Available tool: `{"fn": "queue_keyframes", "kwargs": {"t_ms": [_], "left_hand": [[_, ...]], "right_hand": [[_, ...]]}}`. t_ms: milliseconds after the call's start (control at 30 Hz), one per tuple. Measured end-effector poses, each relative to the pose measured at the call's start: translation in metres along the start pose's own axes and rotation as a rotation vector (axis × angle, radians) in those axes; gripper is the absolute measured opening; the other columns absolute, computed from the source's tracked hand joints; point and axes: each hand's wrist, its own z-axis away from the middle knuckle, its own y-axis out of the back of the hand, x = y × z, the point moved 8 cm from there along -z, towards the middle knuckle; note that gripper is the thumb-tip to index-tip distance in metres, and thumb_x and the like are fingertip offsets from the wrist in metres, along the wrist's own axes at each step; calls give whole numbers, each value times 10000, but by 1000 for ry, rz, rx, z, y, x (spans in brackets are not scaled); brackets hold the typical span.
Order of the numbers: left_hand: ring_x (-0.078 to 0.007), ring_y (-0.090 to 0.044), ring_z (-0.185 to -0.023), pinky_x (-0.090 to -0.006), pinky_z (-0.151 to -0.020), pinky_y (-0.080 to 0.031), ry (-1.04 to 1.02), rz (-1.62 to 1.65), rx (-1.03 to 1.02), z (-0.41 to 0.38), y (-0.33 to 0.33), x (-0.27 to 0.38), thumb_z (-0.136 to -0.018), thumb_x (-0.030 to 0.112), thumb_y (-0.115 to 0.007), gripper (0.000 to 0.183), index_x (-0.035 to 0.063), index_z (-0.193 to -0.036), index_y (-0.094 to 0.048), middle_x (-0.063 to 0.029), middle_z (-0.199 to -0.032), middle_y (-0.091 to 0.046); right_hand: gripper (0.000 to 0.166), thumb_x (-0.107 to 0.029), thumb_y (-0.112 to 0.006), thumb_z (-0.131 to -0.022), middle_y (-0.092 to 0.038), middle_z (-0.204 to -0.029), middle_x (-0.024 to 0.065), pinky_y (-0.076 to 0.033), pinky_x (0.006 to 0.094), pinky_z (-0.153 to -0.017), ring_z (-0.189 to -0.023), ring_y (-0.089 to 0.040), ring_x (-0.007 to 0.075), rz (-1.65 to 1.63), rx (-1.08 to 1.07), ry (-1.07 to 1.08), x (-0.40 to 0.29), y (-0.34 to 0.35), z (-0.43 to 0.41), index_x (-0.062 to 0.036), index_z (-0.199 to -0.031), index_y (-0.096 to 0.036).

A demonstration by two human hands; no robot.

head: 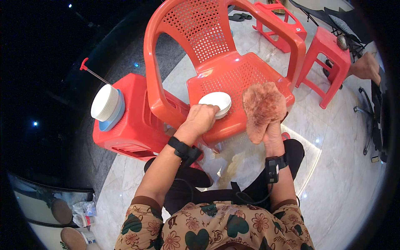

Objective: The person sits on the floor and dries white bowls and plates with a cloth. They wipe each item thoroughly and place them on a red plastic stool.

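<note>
On the seat of an orange-red plastic armchair (253, 68) sits a white bowl (215, 98), apparently with another nested under it. My left hand (201, 117) pinches its near rim, thumb or finger inside the edge. A fluffy orange-brown cloth (264, 107) hangs over the fingers of my right hand (272, 132), which grips it above the seat's right front corner. The cloth hides most of those fingers. To the left, a tilted-looking stack of white bowls (104, 102) rests in a blue tray (117, 117) on a red plastic stool (134, 118).
A rod with a red handle (93, 73) rises behind the left stool. At the right stands another red stool (331, 56), with a person's bare foot (365, 68) beside it. A further red stool (281, 28) lies tipped at the back. Plastic bags (83, 214) lie at lower left.
</note>
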Motion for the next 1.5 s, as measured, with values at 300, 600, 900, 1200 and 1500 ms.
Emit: {"fn": "queue_keyframes", "kwargs": {"t_ms": [300,600,900,1200,1500], "left_hand": [[-157,-666,-755,-301,-701,-519,299,859,497,83,68,-2,-820,26,-636,113,15,-933,-632,-98,-804,-689],[-78,-589,-831,-239,-747,-481,277,1567,413,123,66,8,-906,20,-571,150,4,-1054,-562,-21,-941,-639],[-98,-582,-794,-265,-727,-480,36,1124,250,136,78,45,-820,-45,-586,223,-9,-1038,-614,-85,-876,-650],[-178,-604,-654,-310,-636,-487,190,1179,603,159,59,16,-804,19,-631,232,8,-1034,-610,-150,-788,-621],[-235,-642,-695,-303,-630,-490,-161,1118,507,194,115,25,-838,64,-636,162,7,-989,-641,-133,-823,-650]], "right_hand": [[383,-284,-498,-980,-541,-1178,22,-447,295,-921,-1057,-542,131,781,171,86,-9,-31,3,-52,-1283,-465],[652,-298,-597,-882,-431,-1358,155,-338,395,-1068,-1283,-412,285,1131,-313,421,-8,-155,28,0,-1399,-335],[292,-139,-425,-991,-589,-1099,92,-451,329,-913,-1027,-566,157,734,-325,117,31,-171,5,-4,-1227,-530],[539,-101,-598,-720,-524,-1208,177,-389,411,-986,-1128,-489,360,1739,-700,546,52,-247,59,-13,-1244,-508],[306,-156,-435,-933,-583,-1099,169,-511,389,-875,-984,-603,264,449,-419,-313,59,-259,36,92,-1094,-516]]}}
